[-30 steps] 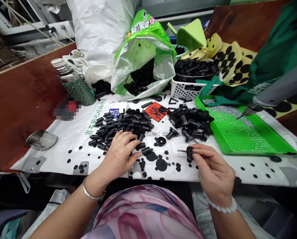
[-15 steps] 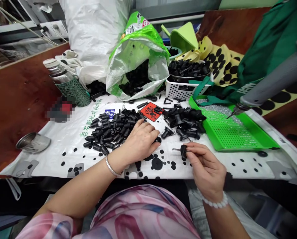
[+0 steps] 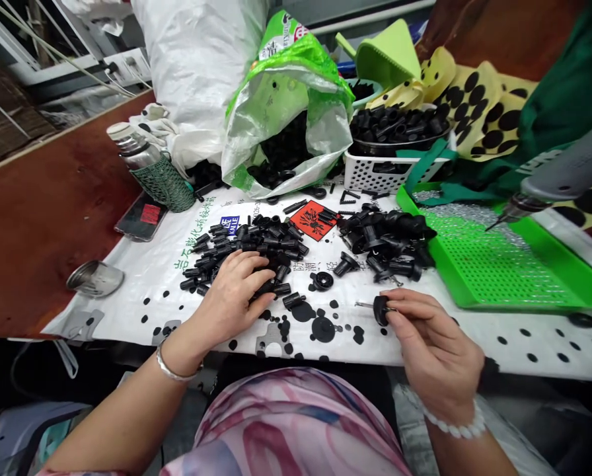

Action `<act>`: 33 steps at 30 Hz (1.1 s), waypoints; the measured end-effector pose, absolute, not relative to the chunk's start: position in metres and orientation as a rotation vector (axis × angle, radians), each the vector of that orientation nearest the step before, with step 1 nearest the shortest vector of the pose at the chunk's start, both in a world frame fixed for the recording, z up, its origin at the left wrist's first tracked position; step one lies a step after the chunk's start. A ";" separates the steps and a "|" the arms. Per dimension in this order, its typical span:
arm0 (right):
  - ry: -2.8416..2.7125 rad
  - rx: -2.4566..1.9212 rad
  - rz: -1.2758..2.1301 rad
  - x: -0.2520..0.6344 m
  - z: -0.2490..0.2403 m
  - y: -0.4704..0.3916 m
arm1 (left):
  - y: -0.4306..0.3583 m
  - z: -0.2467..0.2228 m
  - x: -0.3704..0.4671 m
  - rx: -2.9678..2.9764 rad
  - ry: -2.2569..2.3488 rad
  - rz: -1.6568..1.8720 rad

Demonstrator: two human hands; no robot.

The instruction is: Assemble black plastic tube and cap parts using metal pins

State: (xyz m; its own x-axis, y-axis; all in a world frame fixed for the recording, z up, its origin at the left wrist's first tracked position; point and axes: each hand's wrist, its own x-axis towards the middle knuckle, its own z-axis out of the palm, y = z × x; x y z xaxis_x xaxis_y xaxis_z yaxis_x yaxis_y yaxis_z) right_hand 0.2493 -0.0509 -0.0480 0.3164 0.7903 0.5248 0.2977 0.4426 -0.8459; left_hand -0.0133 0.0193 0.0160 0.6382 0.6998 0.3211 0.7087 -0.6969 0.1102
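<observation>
My left hand (image 3: 239,291) reaches over the near side of a pile of short black plastic tubes (image 3: 246,238), fingers slightly bent and apart, with the tips against the tubes. My right hand (image 3: 432,337) pinches a small black round cap (image 3: 380,309) between thumb and fingers, with a thin metal screw (image 3: 364,305) sticking out of it to the left. A black ring-shaped piece (image 3: 322,281) lies on the sheet between my hands. Beyond my right hand is a heap of flanged black parts (image 3: 375,241), some with screws showing.
A green tray (image 3: 504,277) of small silvery screws stands at right, under a grey power screwdriver (image 3: 548,175). At the back are an open green bag (image 3: 286,86) of black parts and a white basket (image 3: 375,173). A bottle (image 3: 152,168), phone (image 3: 142,217) and metal cup (image 3: 95,279) stand left.
My left hand has moved left from beside the ring-shaped piece onto the tube pile, leaving that piece uncovered. My right hand still holds the cap with the screw. The view has shifted slightly.
</observation>
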 end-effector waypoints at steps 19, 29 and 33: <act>-1.292 -1.150 0.389 0.249 -0.048 -0.049 | 0.019 -0.007 -0.010 -2.802 -1.275 -0.584; -1.263 -1.181 0.398 0.247 -0.048 -0.049 | 0.013 0.001 -0.007 -2.785 -1.402 -0.980; -1.281 -1.165 0.444 0.249 -0.052 -0.046 | 0.012 0.000 -0.003 -2.806 -1.551 -1.100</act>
